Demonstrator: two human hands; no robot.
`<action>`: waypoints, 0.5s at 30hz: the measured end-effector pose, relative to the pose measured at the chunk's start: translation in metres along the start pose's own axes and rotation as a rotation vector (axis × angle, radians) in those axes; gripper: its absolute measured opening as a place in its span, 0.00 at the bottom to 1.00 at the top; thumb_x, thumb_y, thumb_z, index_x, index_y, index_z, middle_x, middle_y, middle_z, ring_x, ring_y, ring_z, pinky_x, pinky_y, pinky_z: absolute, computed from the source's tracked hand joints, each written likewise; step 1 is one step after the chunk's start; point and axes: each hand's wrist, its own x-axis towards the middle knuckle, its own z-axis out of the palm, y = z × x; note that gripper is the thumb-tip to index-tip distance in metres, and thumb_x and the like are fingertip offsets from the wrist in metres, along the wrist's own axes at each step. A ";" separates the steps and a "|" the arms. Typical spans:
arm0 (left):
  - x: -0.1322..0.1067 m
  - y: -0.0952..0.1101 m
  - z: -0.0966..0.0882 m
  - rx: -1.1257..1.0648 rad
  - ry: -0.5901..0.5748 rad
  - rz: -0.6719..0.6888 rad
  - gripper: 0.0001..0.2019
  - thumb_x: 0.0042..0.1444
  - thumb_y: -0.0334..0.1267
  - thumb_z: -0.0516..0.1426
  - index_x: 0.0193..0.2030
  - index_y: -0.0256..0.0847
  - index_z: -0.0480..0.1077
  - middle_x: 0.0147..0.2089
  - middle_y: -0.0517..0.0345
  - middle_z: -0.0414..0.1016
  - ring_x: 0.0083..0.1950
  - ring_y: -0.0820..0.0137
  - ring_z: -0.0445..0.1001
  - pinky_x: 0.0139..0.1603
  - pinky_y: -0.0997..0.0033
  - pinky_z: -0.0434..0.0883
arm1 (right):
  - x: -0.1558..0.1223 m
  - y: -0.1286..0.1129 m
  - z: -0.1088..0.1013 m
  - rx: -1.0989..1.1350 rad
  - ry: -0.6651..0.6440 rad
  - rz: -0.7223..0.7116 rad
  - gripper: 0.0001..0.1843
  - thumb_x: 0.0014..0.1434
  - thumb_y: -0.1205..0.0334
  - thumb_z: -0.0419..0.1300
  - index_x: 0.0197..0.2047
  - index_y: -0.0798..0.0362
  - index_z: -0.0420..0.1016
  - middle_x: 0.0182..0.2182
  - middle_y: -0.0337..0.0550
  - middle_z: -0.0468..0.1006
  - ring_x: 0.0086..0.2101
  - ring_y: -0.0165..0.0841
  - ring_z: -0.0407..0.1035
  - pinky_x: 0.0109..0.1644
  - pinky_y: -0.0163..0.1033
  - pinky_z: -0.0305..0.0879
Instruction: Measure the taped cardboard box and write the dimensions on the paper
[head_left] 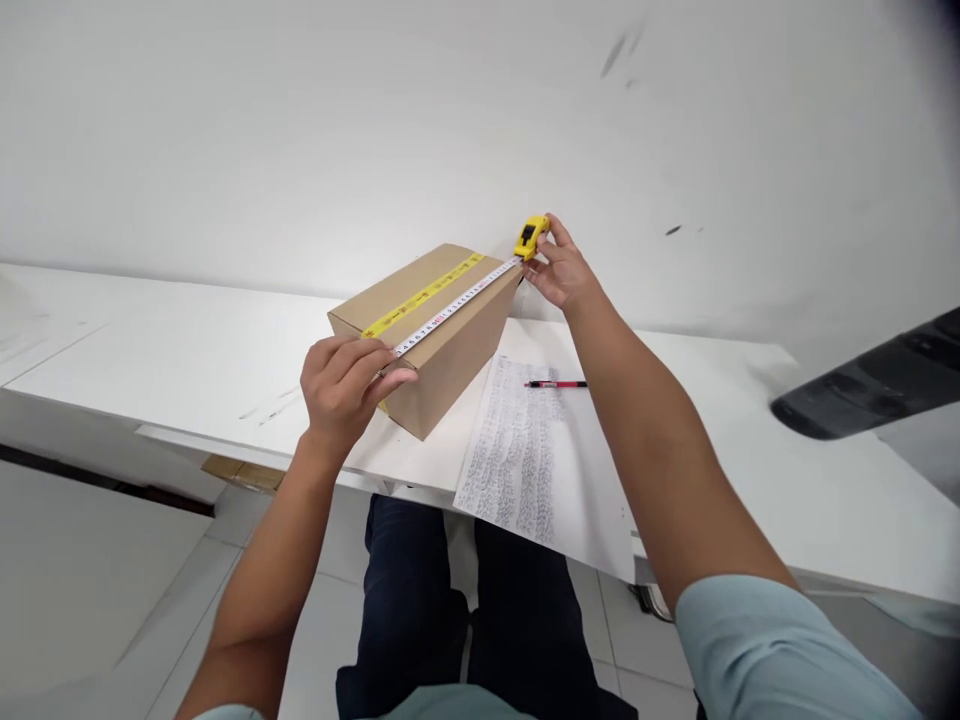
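In the head view, a closed cardboard box (457, 350) is sitting on the white table (187, 340), slanting from near left to far right, close to the wall (300, 130). A strip of yellow packing tape (424, 296) is running along its top. The left grip (341, 385) is closing on the near end of a tape-measure blade (461, 302), fingers lying over the top and thumb resting low against the box's near end. The right grip (562, 268) is holding the yellow case (531, 236) at the far right corner, fingers wrapping its right side. Between them the blade is lying along the top, right of the yellow strip. To the right of the box, a written sheet (502, 440) is overhanging the table's near edge, and a red and black pen (555, 384) is lying across its far part.

The step in hand seems to be measuring the box's long side. The next move is probably calling for a straight blade, its hidden end lining up with the near edge, and a clear look at the figures beside the case.
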 end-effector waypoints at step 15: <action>-0.017 0.071 0.046 0.024 -0.045 -0.418 0.42 0.55 0.61 0.66 0.64 0.53 0.45 0.70 0.38 0.60 0.80 0.50 0.51 0.74 0.29 0.56 | -0.023 -0.004 0.006 -0.129 -0.172 -0.114 0.36 0.57 0.36 0.68 0.66 0.29 0.66 0.57 0.39 0.77 0.50 0.41 0.78 0.44 0.46 0.77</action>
